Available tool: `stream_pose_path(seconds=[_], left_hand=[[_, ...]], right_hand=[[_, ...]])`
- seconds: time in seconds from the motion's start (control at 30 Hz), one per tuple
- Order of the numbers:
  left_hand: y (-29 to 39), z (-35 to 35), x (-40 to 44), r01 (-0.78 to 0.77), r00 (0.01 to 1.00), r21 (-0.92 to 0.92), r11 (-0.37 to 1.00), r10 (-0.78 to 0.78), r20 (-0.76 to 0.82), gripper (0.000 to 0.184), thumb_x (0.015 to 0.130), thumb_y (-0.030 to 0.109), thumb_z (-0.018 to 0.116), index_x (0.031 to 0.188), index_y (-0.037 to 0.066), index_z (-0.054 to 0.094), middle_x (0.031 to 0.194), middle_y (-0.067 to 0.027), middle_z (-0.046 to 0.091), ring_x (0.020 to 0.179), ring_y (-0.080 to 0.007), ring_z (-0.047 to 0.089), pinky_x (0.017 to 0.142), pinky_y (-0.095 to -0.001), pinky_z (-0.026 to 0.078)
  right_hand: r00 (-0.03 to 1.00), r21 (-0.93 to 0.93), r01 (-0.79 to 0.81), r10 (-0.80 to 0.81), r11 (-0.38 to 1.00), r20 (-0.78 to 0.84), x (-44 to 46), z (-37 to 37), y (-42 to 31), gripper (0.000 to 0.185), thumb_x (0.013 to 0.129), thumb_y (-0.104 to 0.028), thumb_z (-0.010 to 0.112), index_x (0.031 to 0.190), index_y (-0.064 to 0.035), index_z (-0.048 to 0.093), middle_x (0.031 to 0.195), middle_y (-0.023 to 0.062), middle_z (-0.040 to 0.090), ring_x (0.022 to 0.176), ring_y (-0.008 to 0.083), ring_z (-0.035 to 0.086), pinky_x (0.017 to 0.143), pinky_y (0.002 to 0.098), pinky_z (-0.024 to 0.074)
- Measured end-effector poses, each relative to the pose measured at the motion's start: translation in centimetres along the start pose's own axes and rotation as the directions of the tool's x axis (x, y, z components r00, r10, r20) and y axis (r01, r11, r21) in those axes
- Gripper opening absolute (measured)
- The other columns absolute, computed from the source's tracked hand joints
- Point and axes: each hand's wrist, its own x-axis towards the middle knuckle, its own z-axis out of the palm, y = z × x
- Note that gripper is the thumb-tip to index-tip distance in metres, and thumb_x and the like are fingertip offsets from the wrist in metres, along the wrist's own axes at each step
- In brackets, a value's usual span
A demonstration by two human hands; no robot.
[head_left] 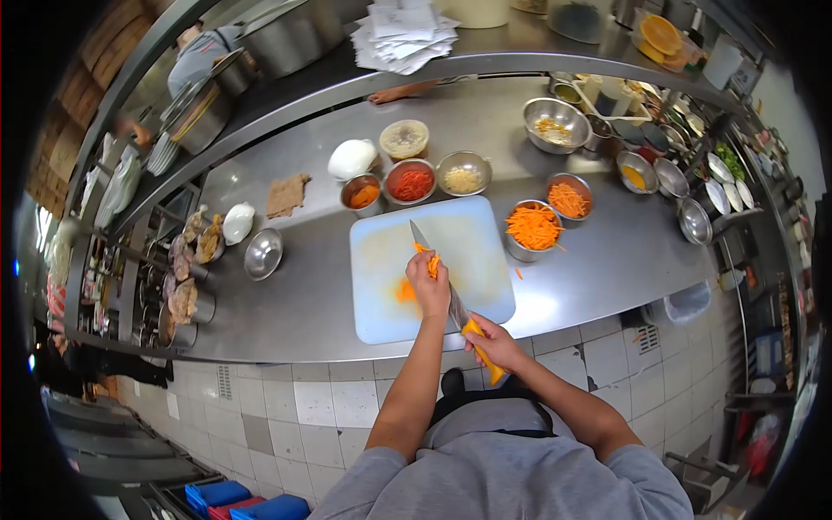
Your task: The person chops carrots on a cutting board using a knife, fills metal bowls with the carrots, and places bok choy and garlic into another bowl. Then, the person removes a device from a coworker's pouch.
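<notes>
Smooth metal with a soft sheen across the table (pixel 286 316), glossy in the bright patches. Shiny metal, too, in the bowls (pixel 263 253) and the knife blade (pixel 458 309), with smooth plastic, by its look, for the handle (pixel 496 372). Matt-looking plastic for the cutting board (pixel 381 299). Rough, coarse-looking cloth in the rag (pixel 287 196). Matt cloth in the shirt (pixel 503 464); plain paper in the stack (pixel 404 39). Hard, faintly shiny tiles (pixel 321 404) underfoot.

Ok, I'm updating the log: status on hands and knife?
Right hand gripping knife handle. Left hand over blade, orange pieces alongside. Blade's middle hidden by left hand; cutting board below.
</notes>
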Motion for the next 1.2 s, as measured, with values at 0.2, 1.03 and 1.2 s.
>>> stream_pose_path(seconds=[0.2,1.03,1.2], left_hand=[[7.4,7.5,0.8,-0.090,0.983,-0.130,0.987,0.109,0.149,0.023,0.083,0.004,0.065,0.106,0.003,0.064,0.114,-0.0144,0.058,0.112,-0.0323,0.052,0.099,-0.0404,0.042],[10.7,18.2,2.9,-0.427,0.762,0.019,0.904,0.349,0.545,0.034,0.090,0.020,0.063,0.121,0.007,0.062,0.134,-0.0144,0.054,0.128,-0.0345,0.048,0.109,-0.0478,0.034],[10.6,19.1,5.1,-0.353,0.791,0.061,0.934,0.263,0.552,0.040,0.097,0.025,0.056,0.134,0.009,0.056,0.149,-0.0116,0.045,0.141,-0.0325,0.037,0.117,-0.0489,0.026]], right_hand=[[0.975,0.058,0.137,-0.124,0.989,-0.182,-4.1,-4.4,-3.0,0.060,0.100,-0.017,0.055,0.154,-0.0151,0.029,0.083,0.0036,0.062,0.055,0.0089,0.053,0.047,0.0241,0.0456],[0.887,0.078,0.176,-0.124,0.981,-0.445,-13.3,-14.2,-5.9,0.049,0.102,-0.018,0.050,0.149,-0.0142,0.038,0.084,0.0064,0.063,0.054,0.0090,0.054,0.049,0.0224,0.0467],[0.884,0.083,0.197,-0.141,0.977,-0.445,-14.0,-14.0,-5.8,0.049,0.102,-0.017,0.050,0.149,-0.0140,0.038,0.084,0.0065,0.063,0.054,0.0089,0.053,0.048,0.0223,0.0470]])
